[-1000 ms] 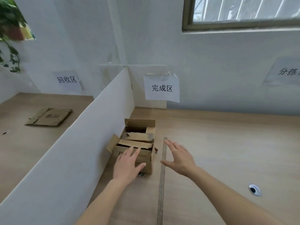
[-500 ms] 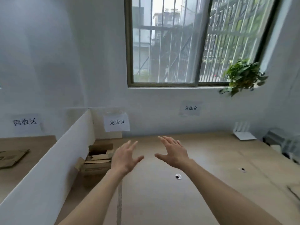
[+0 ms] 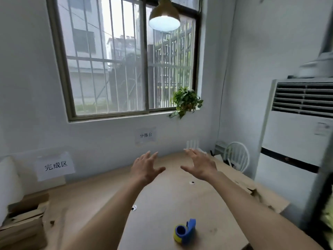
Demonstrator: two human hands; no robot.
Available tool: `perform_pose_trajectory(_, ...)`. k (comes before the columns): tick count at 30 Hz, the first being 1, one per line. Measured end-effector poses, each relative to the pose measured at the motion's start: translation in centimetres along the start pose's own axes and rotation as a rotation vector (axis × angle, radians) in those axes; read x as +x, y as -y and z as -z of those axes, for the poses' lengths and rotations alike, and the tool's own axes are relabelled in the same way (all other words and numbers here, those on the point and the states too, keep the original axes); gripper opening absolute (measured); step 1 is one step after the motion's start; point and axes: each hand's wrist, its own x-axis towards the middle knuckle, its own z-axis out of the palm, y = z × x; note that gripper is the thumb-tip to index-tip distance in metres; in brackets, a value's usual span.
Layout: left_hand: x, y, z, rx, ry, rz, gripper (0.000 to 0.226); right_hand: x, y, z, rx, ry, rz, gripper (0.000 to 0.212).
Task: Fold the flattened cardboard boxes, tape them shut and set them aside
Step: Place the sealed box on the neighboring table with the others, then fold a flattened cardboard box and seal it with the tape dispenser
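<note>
Both hands are raised above the worktop (image 3: 162,204) with fingers spread; the left hand (image 3: 145,169) and right hand (image 3: 200,167) hold nothing, so each grip is open and empty. One folded box (image 3: 23,224) sits at the far left edge, beside the white divider (image 3: 9,184). Flattened cardboard (image 3: 252,188) lies along the right side of the worktop, near the right hand. The tape dispenser (image 3: 185,233) rests close to the person, between the forearms.

Risks, as a judgement: a forearm sweeping back may knock the tape dispenser off the near edge. Pulling the flattened cardboard by one corner may drag the sheets off the right edge.
</note>
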Motion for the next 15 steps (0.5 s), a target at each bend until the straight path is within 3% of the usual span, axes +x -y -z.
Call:
perform_pose_trajectory(10, 4.6, -24.4, -9.3, -0.097, 0.056, -0.154, 0.082, -7.6, -26.7, 7.5, -0.088, 0.05, -0.23, 0.08)
perform_pose_trajectory(15, 7.3, -34.1, -13.7, -0.125, 0.102, -0.216, 0.08, -9.9, -36.9, 8.7, -0.056, 0.058, -0.331, 0.078)
